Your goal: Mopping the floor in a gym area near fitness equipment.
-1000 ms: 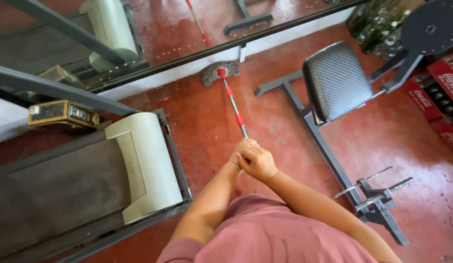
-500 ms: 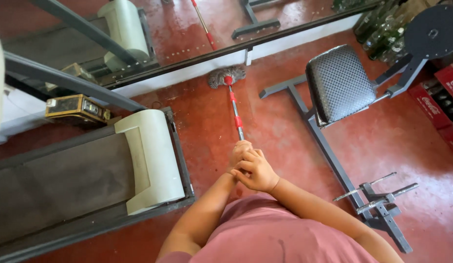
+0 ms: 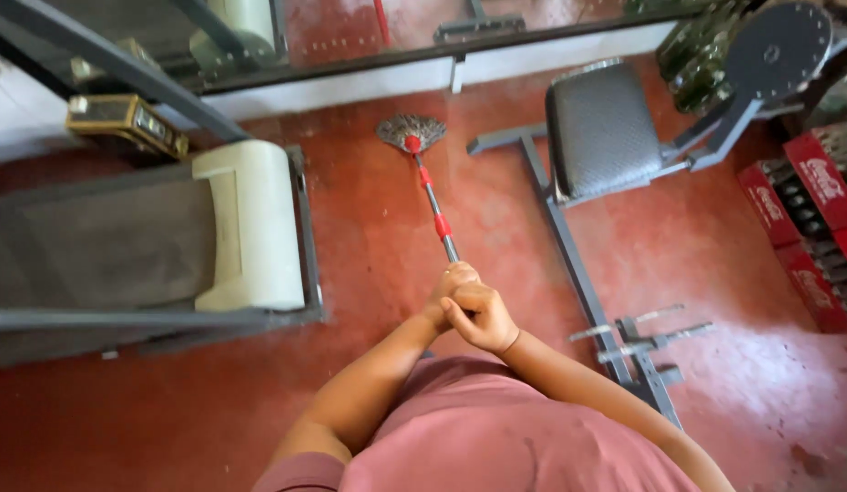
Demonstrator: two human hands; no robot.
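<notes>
A single head-worn camera looked steeply down over the wearer's chest at a red floor (image 3: 369,273). The mop (image 3: 430,187) ran away from the lens at centre, close by. Left of the mop sat a treadmill (image 3: 150,246); right, a bench (image 3: 601,137); beyond, a mirror (image 3: 332,27).

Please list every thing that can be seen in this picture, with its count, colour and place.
mop: one, red and silver pole, grey head on the floor near the wall, centre.
treadmill: one, grey belt, cream front cover, left side.
bench seat: one, black pad on a grey frame, upper right.
weight disc: one, dark grey, top right.
crates: several, red, right edge.
mirror: one, along the wall at the top.
floor: red, worn.
shirt: one, dusty pink, bottom centre.
left hand: one, closed around the mop pole.
right hand: one, closed around the pole end, just behind the left hand.
</notes>
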